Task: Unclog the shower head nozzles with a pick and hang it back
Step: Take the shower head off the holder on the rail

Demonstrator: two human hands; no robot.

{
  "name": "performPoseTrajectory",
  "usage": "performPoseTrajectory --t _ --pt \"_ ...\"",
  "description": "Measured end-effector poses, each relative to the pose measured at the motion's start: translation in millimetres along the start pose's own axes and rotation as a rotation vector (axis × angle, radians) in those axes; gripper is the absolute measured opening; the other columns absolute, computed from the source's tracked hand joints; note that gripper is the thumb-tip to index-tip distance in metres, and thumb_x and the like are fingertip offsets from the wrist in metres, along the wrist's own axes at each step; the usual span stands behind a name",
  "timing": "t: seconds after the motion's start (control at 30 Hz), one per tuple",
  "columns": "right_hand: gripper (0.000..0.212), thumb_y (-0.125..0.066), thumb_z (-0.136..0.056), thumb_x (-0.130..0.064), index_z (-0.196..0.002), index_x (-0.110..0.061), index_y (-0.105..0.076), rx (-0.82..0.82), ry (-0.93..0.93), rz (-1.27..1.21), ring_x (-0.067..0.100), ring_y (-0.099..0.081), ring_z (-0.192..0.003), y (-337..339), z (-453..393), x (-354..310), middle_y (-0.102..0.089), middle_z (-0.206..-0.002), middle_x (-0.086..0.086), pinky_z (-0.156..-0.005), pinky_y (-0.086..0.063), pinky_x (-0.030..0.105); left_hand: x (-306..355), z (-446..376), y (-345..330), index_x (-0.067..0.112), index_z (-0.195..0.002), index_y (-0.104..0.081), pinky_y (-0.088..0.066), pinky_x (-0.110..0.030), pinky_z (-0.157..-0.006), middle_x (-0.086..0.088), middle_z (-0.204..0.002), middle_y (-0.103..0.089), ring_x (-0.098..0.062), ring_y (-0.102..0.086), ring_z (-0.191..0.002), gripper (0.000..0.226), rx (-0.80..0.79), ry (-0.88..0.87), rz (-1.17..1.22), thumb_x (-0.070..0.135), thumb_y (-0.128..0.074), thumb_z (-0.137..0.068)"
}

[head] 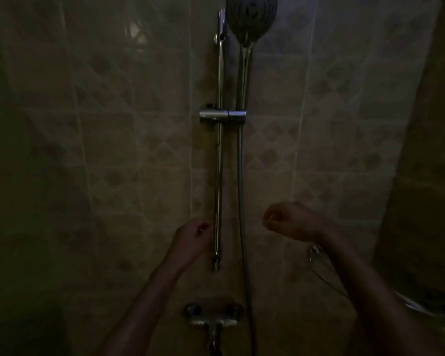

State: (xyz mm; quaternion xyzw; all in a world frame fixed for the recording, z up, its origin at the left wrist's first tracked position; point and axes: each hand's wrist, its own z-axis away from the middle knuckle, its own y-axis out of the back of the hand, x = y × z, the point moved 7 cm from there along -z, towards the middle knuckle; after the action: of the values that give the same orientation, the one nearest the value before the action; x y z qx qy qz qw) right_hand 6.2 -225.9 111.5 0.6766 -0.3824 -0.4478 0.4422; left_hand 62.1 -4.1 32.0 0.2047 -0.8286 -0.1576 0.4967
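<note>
dimly, we see our left hand (194,233) just left of the chrome rail (219,155), fingers curled loosely on nothing we can make out. our right hand (287,222) is curled too; whether it pinches a pick we cannot tell. the shower head (252,18) hangs high above both hands, its handle seated in the holder (222,116).

One head-worn camera — facing a tiled shower wall, straight on and slightly upward.

The wide lens stands close to the wall (88,150): the slide rail (219,155) runs up the middle of the frame, the shower head (252,19) is cut by the top edge, and the mixer tap (213,322) sits near the bottom. Both forearms enter from the lower edge — the left hand (190,240) and right hand (288,222) raised before the wall. The scene is dim.
</note>
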Motion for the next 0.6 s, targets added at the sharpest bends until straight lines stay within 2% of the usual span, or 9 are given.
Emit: performPoseTrajectory --t 0.03,0.07,0.13,0.2,0.3,0.37,0.47,0.6 --pt "0.02 -0.059 -0.088 -0.032 -0.101 -0.018 -0.067 0.061 0.006 -0.056 0.012 -0.064 -0.085 11.9 -10.5 6.0 -0.07 -0.096 0.001 -0.072 -0.049 0.025 7.2 -7.2 -3.1 0.013 -0.1 -0.069 -0.038 0.0 -0.063 0.003 -0.089 -0.063 -0.008 -0.057 -0.078 0.015 -0.003 -0.03 -0.012 0.014 -0.061 -0.088" --pt "0.019 -0.06 -0.088 -0.032 -0.099 -0.018 -0.068 0.115 0.009 -0.105 0.013 -0.065 -0.083 26.9 -16.2 7.5 -0.07 -0.092 0.0 -0.073 -0.051 0.029 13.5 -12.7 -5.3 0.009 -0.105 -0.067 -0.037 0.0 -0.062 0.003 -0.092 -0.062 -0.009 -0.057 -0.083 0.019 -0.014 -0.031 -0.04 0.013 -0.06 -0.088" --pt "0.014 -0.061 -0.087 -0.031 -0.092 -0.02 -0.068 0.218 0.045 -0.15 0.012 -0.065 -0.078 56.8 -36.2 10.5 -0.069 -0.082 -0.004 -0.074 -0.054 0.034 20.5 -29.1 -7.3 0.007 -0.109 -0.062 -0.042 -0.012 -0.063 0.0 -0.096 -0.06 -0.013 -0.057 -0.088 0.022 0.027 -0.012 -0.033 0.016 -0.06 -0.089" --pt "0.013 -0.062 -0.086 -0.034 -0.087 -0.022 -0.068 0.284 0.072 -0.211 0.007 -0.063 -0.072 82.2 -54.8 7.5 -0.067 -0.077 -0.008 -0.069 -0.051 0.032 21.5 -43.4 -10.1 0.01 -0.118 -0.054 -0.042 -0.02 -0.073 0.0 -0.105 -0.06 -0.014 -0.057 -0.093 0.03 0.049 0.049 0.032 0.02 -0.06 -0.09" --pt "0.025 -0.061 -0.086 -0.038 -0.096 -0.017 -0.069 0.368 0.1 -0.347 0.016 -0.066 -0.081 113.8 -80.8 0.5 -0.07 -0.087 0.002 -0.073 -0.053 0.037 24.3 -56.7 -19.6 0.022 -0.118 -0.048 -0.041 -0.021 -0.083 0.004 -0.114 -0.057 -0.012 -0.056 -0.104 0.028 0.012 0.035 0.089 0.019 -0.057 -0.092" --pt "0.028 -0.06 -0.088 -0.037 -0.099 -0.013 -0.068 0.424 0.123 -0.404 0.021 -0.065 -0.086 133.7 -96.6 -9.2 -0.07 -0.092 0.007 -0.076 -0.053 0.04 21.3 -63.5 -28.7 0.026 -0.124 -0.049 -0.042 -0.02 -0.089 0.009 -0.122 -0.056 -0.009 -0.055 -0.113 0.033 -0.043 0.011 0.043 0.026 -0.056 -0.092" --pt "0.021 -0.058 -0.089 -0.036 -0.099 -0.018 -0.063 0.439 0.123 -0.572 0.017 -0.061 -0.086 150.5 -117.6 -21.2 -0.066 -0.092 0.004 -0.072 -0.051 0.035 10.9 -70.3 -34.5 0.013 -0.135 -0.046 -0.037 -0.014 -0.087 -0.001 -0.129 -0.057 -0.004 -0.05 -0.112 0.042 -0.047 0.051 0.037 0.019 -0.053 -0.094" --pt "0.019 -0.058 -0.089 -0.039 -0.099 -0.025 -0.065 0.424 0.159 -0.717 0.017 -0.063 -0.093 162.5 -139.3 -33.4 -0.068 -0.101 0.003 -0.071 -0.046 0.03 -2.6 -77.9 -37.6 0.002 -0.13 -0.049 -0.034 -0.009 -0.078 -0.011 -0.129 -0.058 -0.005 -0.049 -0.107 0.037 -0.015 0.078 0.061 0.01 -0.052 -0.094"
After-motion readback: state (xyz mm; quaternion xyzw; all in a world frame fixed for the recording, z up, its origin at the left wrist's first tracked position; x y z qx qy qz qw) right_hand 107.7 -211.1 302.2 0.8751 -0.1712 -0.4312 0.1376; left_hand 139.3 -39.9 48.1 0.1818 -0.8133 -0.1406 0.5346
